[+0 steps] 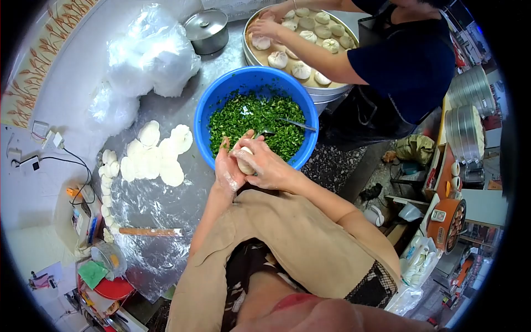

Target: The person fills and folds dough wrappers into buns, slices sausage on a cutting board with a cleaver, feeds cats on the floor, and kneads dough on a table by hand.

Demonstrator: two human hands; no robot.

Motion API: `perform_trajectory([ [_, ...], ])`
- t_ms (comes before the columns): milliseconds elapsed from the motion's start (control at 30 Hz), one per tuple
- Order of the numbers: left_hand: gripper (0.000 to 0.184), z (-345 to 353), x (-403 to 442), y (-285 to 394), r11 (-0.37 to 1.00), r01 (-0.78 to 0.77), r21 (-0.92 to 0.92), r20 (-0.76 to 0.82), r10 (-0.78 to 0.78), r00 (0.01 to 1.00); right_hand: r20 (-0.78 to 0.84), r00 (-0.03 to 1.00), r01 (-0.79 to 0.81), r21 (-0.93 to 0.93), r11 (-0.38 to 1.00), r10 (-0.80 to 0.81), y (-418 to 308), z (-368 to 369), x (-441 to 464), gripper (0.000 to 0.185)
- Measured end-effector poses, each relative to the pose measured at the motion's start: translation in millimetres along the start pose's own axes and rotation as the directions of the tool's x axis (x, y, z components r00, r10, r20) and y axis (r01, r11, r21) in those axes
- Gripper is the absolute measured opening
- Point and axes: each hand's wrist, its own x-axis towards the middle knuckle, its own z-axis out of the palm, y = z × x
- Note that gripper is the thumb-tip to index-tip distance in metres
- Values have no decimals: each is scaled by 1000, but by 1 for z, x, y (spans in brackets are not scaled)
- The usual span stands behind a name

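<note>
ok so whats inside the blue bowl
The blue bowl holds chopped greens with a metal utensil among them. The greens cover the bowl's bottom, and the left hand and right hand hide part of the near side.

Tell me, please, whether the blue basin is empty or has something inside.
Not empty: the blue basin holds a wide layer of chopped greens, and a metal utensil rests among them.

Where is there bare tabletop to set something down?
Floured tabletop shows on the near side of the rolling pin, and between the pin and the dough wrappers. A smaller patch lies between wrappers, plastic bags and blue bowl. Crowded: the left edge, lined with dough pieces, and the bowl's near rim, by the left hand and right hand.
</note>
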Motion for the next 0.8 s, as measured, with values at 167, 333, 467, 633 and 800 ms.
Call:
perform_trajectory([
  [167, 63, -6, 1, 2, 999, 22, -46, 72, -19, 997, -90, 996, 10, 7, 1000, -9, -9, 0, 3, 50],
  [333, 65, 2, -1, 3, 1000, 9, 2, -37, -9, 999, -112, 992, -51, -6, 999, 50, -4, 10, 4, 49],
  [467, 66, 0, 2, 3, 999, 15, 51, -21, -13, 1000, -143, 988, -65, 3, 998, 64, 1, 14, 2, 54],
  [633, 65, -2, 4, 5, 1000, 22, 15, -23, -21, 1000, -132, 988, -81, 0, 997, 81, 7, 17, 3, 56],
  [800, 65, -6, 8, 10, 1000, 23, -19, -21, -23, 1000, -124, 989, -75, 19, 997, 77, 11, 17, 9, 53],
])
